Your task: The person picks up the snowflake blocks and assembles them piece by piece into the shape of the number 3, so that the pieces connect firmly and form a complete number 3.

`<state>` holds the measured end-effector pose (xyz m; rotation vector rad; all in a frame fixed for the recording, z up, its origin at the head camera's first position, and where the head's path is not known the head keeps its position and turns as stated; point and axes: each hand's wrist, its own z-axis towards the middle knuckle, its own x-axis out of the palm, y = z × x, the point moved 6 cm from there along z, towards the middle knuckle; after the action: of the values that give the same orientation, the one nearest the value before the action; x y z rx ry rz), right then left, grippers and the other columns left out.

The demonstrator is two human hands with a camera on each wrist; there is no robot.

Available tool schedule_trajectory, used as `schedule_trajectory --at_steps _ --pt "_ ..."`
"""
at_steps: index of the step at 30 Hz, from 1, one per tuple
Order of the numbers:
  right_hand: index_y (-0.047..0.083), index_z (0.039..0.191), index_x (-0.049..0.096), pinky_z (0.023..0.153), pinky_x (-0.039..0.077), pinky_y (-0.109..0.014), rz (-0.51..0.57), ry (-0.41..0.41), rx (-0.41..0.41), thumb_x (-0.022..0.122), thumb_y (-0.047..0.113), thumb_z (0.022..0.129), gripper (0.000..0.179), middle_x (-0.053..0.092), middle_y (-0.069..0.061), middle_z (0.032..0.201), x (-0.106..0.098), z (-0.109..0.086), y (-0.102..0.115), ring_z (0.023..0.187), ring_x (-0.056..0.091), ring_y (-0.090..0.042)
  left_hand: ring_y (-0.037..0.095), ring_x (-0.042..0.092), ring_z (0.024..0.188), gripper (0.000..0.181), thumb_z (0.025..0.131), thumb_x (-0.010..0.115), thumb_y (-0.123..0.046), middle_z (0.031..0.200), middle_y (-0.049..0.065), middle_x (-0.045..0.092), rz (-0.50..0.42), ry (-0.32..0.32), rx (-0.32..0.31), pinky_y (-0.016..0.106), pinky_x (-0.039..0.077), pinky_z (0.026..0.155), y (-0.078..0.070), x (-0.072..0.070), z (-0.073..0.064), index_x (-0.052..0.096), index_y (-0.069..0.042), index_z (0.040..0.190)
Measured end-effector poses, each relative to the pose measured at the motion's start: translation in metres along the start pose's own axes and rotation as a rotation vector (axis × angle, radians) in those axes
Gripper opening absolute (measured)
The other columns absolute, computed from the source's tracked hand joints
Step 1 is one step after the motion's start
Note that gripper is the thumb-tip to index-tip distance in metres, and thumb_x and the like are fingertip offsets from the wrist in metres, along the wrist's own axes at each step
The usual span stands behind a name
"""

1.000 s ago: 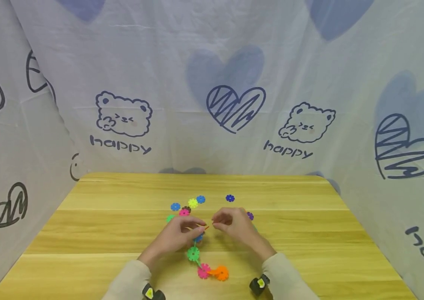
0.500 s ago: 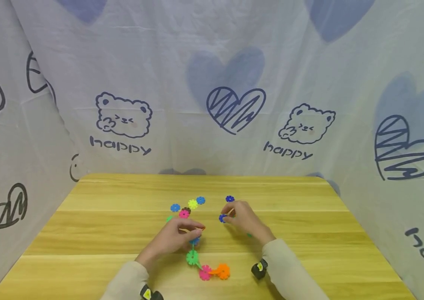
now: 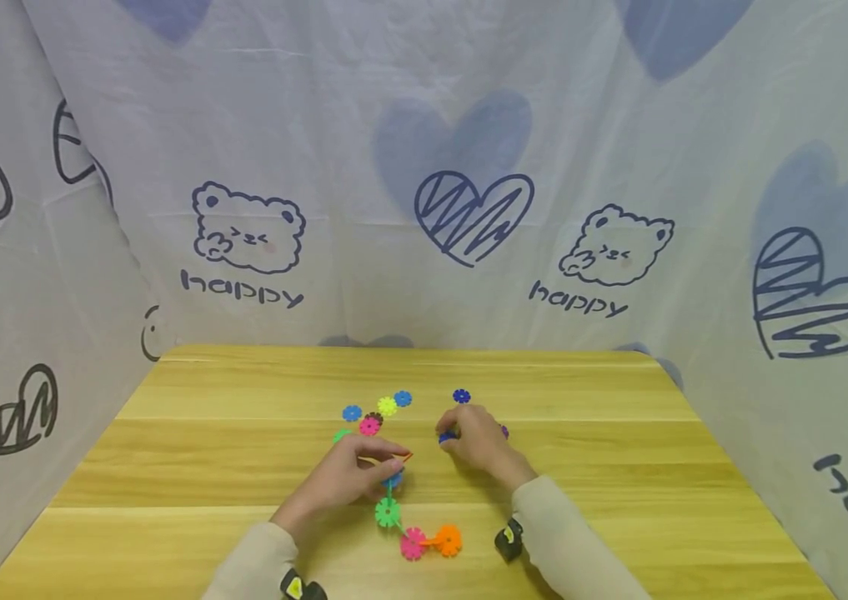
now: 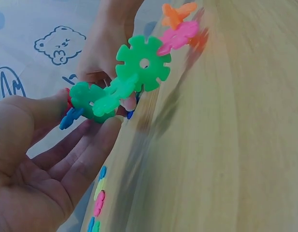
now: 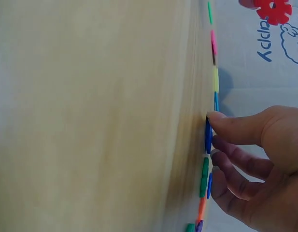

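Note:
My left hand [image 3: 356, 471] pinches a chain of slotted plastic snowflake discs near its red end disc [image 5: 274, 10]. Below the fingers the chain runs through a blue disc [image 4: 70, 117], green discs [image 4: 145, 63], a pink disc [image 3: 413, 543] and an orange disc [image 3: 449, 540]. To the right, low over the table, my right hand [image 3: 478, 437] has its thumb and fingers round the edge of a dark blue snowflake disc [image 5: 208, 135], which lies flat. That hand partly covers the disc in the head view.
Loose discs lie beyond the left hand: blue [image 3: 352, 412], pink [image 3: 369, 426], yellow [image 3: 387, 406] and another blue [image 3: 403, 398]. A dark blue one [image 3: 461, 396] is past the right hand, a purple one [image 3: 504, 432] beside it. Printed cloth [image 3: 363, 275] surrounds the wooden table [image 3: 168, 467].
The right hand has drawn away from the red disc and come down at the dark blue disc, its fingers closing round it. The left hand keeps the chain almost still.

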<state>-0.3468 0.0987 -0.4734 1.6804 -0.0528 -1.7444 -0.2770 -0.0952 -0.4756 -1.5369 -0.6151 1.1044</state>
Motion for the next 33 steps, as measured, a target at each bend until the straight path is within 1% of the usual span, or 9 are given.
schedule_trajectory --at_steps 5,8,13,16,19,22,25,28,33 --pt "0.007 0.095 0.080 0.084 0.059 -0.040 0.000 -0.013 -0.011 0.087 0.008 0.081 0.015 0.077 -0.008 0.096 -0.002 -0.002 0.001 0.089 0.069 -0.021 0.028 0.076 0.086 0.035 0.101 0.068 -0.026 0.121 0.022 0.072 0.001 -0.017 -0.014 0.036 0.065 0.065 -0.001 0.000 0.000 0.072 -0.002 0.126" --pt "0.010 0.089 0.080 0.078 0.057 -0.035 0.002 -0.026 -0.020 0.088 0.011 0.080 0.013 0.076 -0.003 0.088 -0.003 -0.003 0.001 0.083 0.068 -0.017 0.029 0.076 0.085 0.034 0.101 0.068 -0.027 0.120 0.021 0.072 0.005 -0.023 -0.012 0.036 0.064 0.064 -0.001 0.000 0.000 0.072 -0.002 0.125" --pt "0.010 0.085 0.079 0.070 0.055 -0.025 0.058 -0.032 -0.014 0.088 0.011 0.081 0.009 0.075 -0.001 0.080 -0.005 -0.007 0.000 0.075 0.065 -0.011 0.024 0.076 0.082 0.033 0.101 0.067 -0.023 0.122 0.025 0.071 0.004 -0.022 0.002 0.035 0.064 0.063 -0.001 -0.001 0.000 0.072 0.000 0.124" --pt "0.007 0.086 0.079 0.064 0.053 -0.021 0.117 -0.023 0.003 0.085 0.008 0.084 0.006 0.075 -0.002 0.078 -0.008 -0.009 0.002 0.070 0.062 -0.008 0.019 0.075 0.083 0.031 0.101 0.068 -0.022 0.124 0.025 0.070 0.000 -0.023 -0.002 0.033 0.064 0.063 -0.001 -0.001 0.000 0.072 -0.001 0.123" --pt "0.004 0.092 0.080 0.058 0.053 -0.019 0.183 0.008 0.030 0.081 0.006 0.087 0.005 0.074 -0.003 0.079 -0.011 -0.011 0.005 0.066 0.061 -0.008 0.016 0.074 0.082 0.030 0.101 0.068 -0.021 0.126 0.022 0.070 0.006 -0.025 -0.003 0.032 0.063 0.062 -0.001 -0.001 0.000 0.073 -0.002 0.123" --pt "0.002 0.100 0.079 0.057 0.053 -0.019 0.241 0.041 0.057 0.078 0.005 0.090 0.010 0.074 -0.004 0.082 -0.013 -0.013 0.009 0.065 0.062 -0.008 0.013 0.073 0.079 0.029 0.101 0.068 -0.020 0.126 0.022 0.071 0.028 -0.025 0.016 0.027 0.061 0.061 -0.003 -0.001 0.001 0.073 -0.002 0.123" --pt "0.002 0.104 0.079 0.060 0.054 -0.019 0.275 0.060 0.052 0.077 0.006 0.091 0.013 0.075 -0.004 0.085 -0.015 -0.015 0.015 0.067 0.063 -0.008 0.011 0.072 0.082 0.028 0.101 0.067 -0.022 0.124 0.020 0.073 0.073 -0.032 0.042 0.023 0.059 0.066 -0.005 -0.002 0.001 0.074 -0.004 0.121" --pt "0.003 0.104 0.079 0.063 0.057 -0.022 0.332 0.089 0.031 0.076 0.006 0.092 0.013 0.076 -0.006 0.085 -0.017 -0.017 0.022 0.067 0.066 -0.010 0.011 0.073 0.089 0.028 0.101 0.067 -0.025 0.122 0.017 0.074 0.103 -0.040 0.050 0.021 0.059 0.075 -0.006 -0.003 0.001 0.075 -0.006 0.120" --pt "0.003 0.105 0.077 0.066 0.064 -0.038 0.459 0.155 0.029 0.074 0.003 0.093 0.013 0.076 -0.009 0.080 -0.015 -0.021 0.029 0.064 0.070 -0.016 0.018 0.075 0.094 0.027 0.102 0.067 -0.026 0.120 0.017 0.075 0.094 -0.037 0.050 0.021 0.059 0.080 -0.004 -0.003 0.002 0.076 -0.006 0.118"
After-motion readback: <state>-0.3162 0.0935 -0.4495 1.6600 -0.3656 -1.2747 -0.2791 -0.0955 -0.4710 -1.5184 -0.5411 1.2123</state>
